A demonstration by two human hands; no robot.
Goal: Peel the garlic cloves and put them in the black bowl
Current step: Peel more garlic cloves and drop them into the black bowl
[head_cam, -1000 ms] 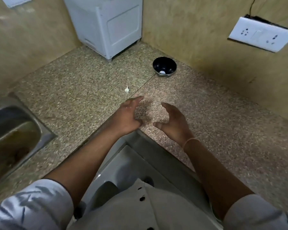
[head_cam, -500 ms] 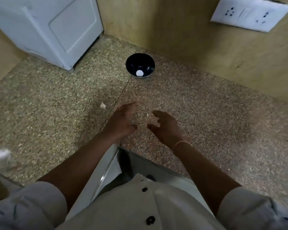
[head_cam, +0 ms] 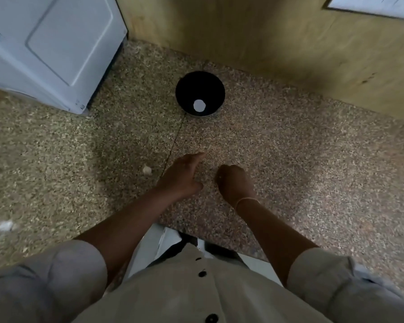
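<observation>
The black bowl (head_cam: pixel 200 94) stands on the speckled counter near the back wall, with one white peeled garlic clove (head_cam: pixel 199 105) inside. An unpeeled garlic clove (head_cam: pixel 147 170) lies on the counter just left of my left hand (head_cam: pixel 181 177). That hand rests on the counter with its fingers stretched toward the bowl. Beside it, my right hand (head_cam: pixel 234 181) has its fingers curled under, knuckles up, fingertips down at the counter. I see nothing in its grip, and the fingertips are hidden.
A white appliance (head_cam: pixel 49 45) fills the back left corner. A wooden wall (head_cam: pixel 289 47) runs behind the bowl. A pale scrap (head_cam: pixel 6 226) lies at the far left. The counter's front edge (head_cam: pixel 219 241) is just before my body.
The view has swung closer and down over the counter. My right hand's fingers have curled from spread to closed, over where a tiny pale speck lay. My left hand stays flat.
</observation>
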